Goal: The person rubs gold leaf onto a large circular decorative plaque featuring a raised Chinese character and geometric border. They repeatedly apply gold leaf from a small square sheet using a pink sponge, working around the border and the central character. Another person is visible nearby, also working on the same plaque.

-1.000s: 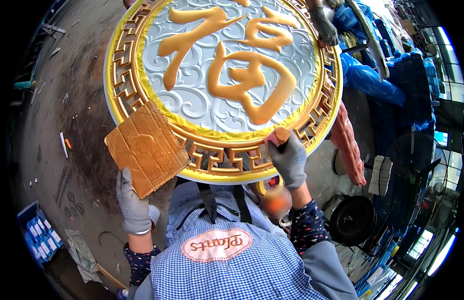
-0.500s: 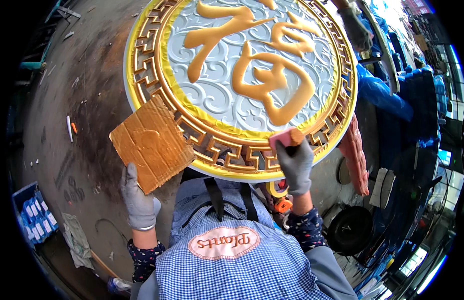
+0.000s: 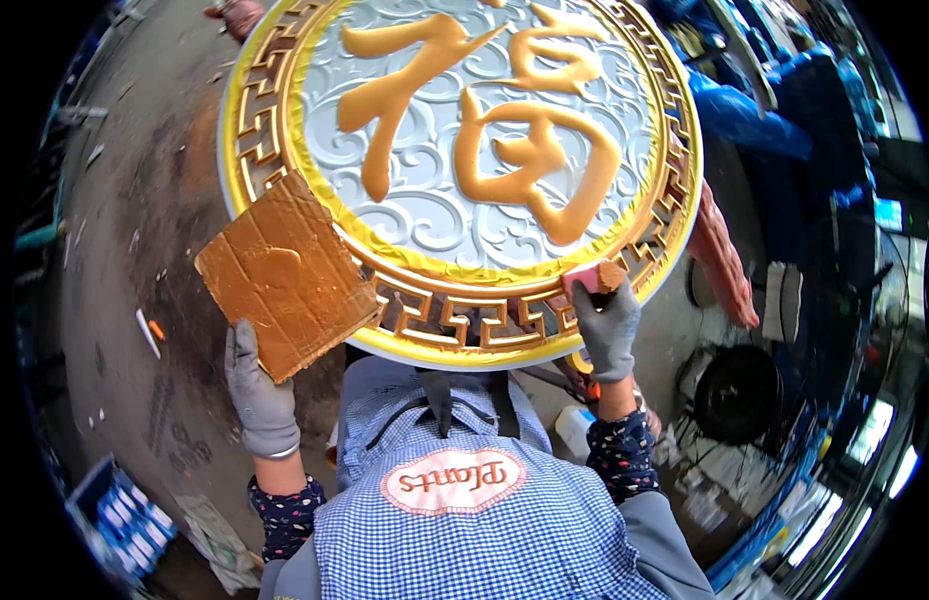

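Observation:
A large round panel has pale blue-grey scrollwork, a raised gold character and a gold fretwork rim. Crinkled yellow film lines the inside of that rim. In a grey glove, my left hand grips the lower corner of a cardboard piece smeared with gold paint, which overlaps the rim's near left. My right hand, gloved too, pinches a pink sponge with a gold-stained end over the near right rim. Whether the sponge touches the rim is hard to tell.
A blue bin of small packages stands on the floor at lower left. On the right are a black round pan, a pink wrapped bundle, a pale block and blue plastic sheeting.
The panel and cardboard sit slightly further left in view. My right hand with the sponge has moved a little right along the rim. A dark glove-like shape at upper right has gone from view.

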Demonstrator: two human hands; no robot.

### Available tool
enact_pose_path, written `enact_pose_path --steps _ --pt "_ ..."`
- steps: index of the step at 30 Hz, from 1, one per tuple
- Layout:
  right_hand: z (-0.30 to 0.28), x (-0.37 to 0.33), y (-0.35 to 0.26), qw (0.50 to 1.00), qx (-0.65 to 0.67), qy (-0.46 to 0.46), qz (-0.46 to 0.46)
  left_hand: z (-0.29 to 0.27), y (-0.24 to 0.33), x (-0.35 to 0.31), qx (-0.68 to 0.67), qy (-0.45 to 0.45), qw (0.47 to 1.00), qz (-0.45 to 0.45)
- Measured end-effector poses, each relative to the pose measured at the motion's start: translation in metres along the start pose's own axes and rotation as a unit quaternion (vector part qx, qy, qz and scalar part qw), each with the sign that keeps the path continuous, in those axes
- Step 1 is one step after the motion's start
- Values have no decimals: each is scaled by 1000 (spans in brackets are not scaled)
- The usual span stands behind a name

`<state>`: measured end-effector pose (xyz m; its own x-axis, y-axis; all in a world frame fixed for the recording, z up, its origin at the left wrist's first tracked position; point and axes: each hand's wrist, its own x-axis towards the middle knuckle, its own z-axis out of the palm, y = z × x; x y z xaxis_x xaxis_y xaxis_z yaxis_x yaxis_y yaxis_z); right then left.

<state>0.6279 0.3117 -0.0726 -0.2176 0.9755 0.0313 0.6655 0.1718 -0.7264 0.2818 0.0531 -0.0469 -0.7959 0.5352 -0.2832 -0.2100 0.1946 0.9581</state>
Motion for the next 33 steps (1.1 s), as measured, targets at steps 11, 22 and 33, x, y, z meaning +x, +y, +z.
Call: enact_pose_path --steps 11,22,33 --pt "74 -58 -85 991 -61 99 64 -47 23 124 43 -162 986 -13" --pt "69 -74 -102 976 20 164 145 -70 22 172 39 -244 969 -23" --pt "100 -69 -97 979 -77 165 95 -66 15 189 90 -309 947 24"
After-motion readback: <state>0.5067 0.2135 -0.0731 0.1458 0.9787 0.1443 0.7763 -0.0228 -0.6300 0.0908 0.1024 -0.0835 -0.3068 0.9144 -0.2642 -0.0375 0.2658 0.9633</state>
